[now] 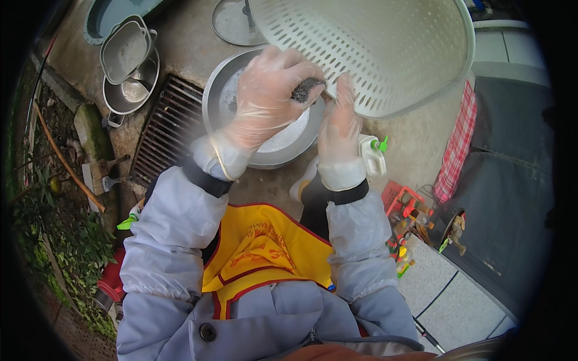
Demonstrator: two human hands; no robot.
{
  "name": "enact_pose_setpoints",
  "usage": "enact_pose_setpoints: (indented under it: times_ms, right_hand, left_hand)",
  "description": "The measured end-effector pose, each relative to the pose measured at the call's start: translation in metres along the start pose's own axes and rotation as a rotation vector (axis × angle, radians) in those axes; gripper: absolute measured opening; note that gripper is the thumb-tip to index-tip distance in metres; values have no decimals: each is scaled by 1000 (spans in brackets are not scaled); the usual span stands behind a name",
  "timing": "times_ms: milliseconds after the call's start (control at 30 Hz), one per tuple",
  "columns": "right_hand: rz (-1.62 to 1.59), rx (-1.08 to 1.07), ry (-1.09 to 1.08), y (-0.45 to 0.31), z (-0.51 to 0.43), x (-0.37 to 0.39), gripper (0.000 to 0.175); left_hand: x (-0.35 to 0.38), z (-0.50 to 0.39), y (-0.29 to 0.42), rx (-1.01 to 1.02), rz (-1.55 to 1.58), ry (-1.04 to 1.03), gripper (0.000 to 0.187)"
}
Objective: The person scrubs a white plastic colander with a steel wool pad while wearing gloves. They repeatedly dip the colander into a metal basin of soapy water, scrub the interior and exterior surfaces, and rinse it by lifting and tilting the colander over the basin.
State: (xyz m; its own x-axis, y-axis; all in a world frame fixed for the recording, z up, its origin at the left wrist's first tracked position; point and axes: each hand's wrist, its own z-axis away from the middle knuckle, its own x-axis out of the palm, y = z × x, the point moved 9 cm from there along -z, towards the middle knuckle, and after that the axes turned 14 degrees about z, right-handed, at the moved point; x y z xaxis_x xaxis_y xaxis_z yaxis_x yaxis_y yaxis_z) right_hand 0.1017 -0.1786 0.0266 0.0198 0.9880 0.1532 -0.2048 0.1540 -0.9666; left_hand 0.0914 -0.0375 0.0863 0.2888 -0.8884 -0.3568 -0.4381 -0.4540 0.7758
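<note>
My left hand (271, 97), in a clear plastic glove with a band at the wrist, is closed around a dark steel wool scrubber (308, 89). My right hand (341, 128), gloved the same way, grips the near edge of a large white perforated plastic basket (384, 49). The basket is tilted, its inside partly facing me. Beneath both hands stands a round metal basin (275, 159) with foamy water in it. Part of the basin is hidden behind my hands and the basket. The right fingers are partly out of sight beyond the basket's edge.
A metal drain grate (168, 128) lies left of the basin. Metal pots (126, 52) and a blue-green tub (94, 27) are behind it. A glass lid (235, 22) rests at the back. A white jug (373, 155) stands on the right, near a red crate (392, 194) of bottles.
</note>
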Motion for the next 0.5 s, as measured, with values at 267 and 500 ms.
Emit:
enact_pose_setpoints:
  times_ms: [267, 500]
  right_hand:
    - [167, -95, 49, 1, 3, -2, 50]
    - [18, 34, -34, 8, 2, 2, 52]
  left_hand:
    - [2, 4, 3, 29, -142, -62, 17]
    - [-1, 3, 2, 76, -199, -67, 20]
